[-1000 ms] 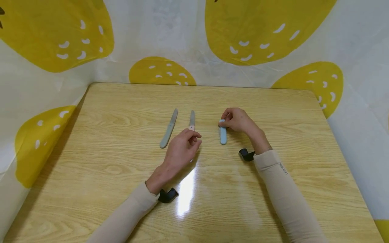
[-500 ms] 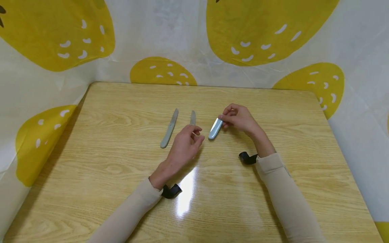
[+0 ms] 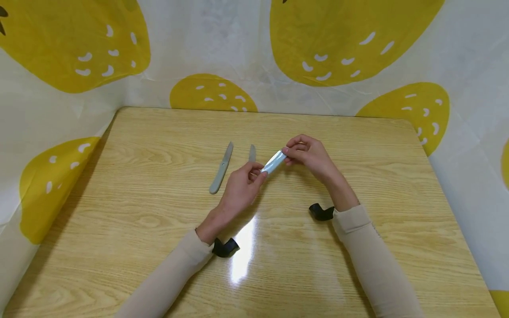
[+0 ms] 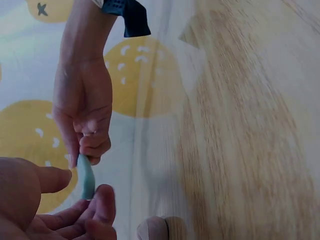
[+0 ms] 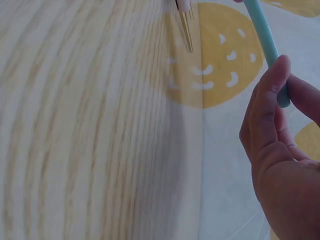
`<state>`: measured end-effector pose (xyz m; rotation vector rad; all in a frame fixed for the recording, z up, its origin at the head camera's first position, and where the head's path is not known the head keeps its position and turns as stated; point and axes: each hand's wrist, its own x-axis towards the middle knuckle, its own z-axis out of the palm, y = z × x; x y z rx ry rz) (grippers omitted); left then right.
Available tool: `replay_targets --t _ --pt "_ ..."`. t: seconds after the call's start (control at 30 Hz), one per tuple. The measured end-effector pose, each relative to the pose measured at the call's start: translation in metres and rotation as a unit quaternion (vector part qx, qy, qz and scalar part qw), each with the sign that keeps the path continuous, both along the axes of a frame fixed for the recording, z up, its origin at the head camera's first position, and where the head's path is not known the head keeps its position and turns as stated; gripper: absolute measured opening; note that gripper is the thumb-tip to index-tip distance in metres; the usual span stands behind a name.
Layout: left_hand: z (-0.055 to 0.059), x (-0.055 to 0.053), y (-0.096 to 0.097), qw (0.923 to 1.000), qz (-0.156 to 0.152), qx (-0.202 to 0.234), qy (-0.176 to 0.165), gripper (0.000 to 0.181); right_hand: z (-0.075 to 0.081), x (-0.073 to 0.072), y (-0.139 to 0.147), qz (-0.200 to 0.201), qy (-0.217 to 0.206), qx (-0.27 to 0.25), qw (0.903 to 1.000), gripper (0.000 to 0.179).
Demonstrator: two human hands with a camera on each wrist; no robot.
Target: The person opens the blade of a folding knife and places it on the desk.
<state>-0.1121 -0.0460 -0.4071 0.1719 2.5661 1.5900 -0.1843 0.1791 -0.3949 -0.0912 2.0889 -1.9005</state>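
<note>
A light blue folding knife (image 3: 274, 162), folded up, slants in the air between the two hands. At its upper end the right hand (image 3: 314, 160) pinches it between thumb and fingers; this grip also shows on the right hand (image 5: 280, 135) in the right wrist view. Around the lower end are the thumb and fingers of the left hand (image 3: 240, 187), which appear to pinch it; the left wrist view leaves the thumb's contact unclear. A second knife, its blade (image 3: 252, 153) unfolded, lies partly hidden behind the left hand. Left of it rests a grey-green folding knife (image 3: 219, 175), also unfolded.
The wooden table (image 3: 151, 212) bears the knives and carries a bright reflection near the left wrist. A white cloth (image 3: 222, 44) with yellow fruit prints hangs behind and at the sides. Black mounts sit at the wrists.
The right hand has lifted the blue folding knife and tilted it, bringing its lower end left to the left hand. The left thumb and fingers have drawn together around that end.
</note>
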Motion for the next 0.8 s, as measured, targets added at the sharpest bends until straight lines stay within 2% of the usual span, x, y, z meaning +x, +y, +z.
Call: replay_targets --t 0.23,0.47,0.63,0.8 --pt "-0.001 -0.003 -0.004 0.9982 0.033 0.05 0.009 0.026 0.003 0.002 -0.002 0.016 0.012 -0.007 0.9998 0.025" --pt "0.0 -0.007 -0.012 0.9901 0.074 0.119 -0.001 0.023 0.003 0.003 0.0 0.088 0.02 0.029 0.9955 0.032" --pt "0.003 -0.01 -0.016 0.9776 0.086 0.191 -0.014 0.029 0.003 0.004 -0.001 0.149 0.019 0.038 0.988 0.038" --pt "0.006 -0.011 -0.018 0.9572 0.084 0.275 -0.035 0.032 0.006 0.007 -0.005 0.198 0.025 0.038 0.9791 0.036"
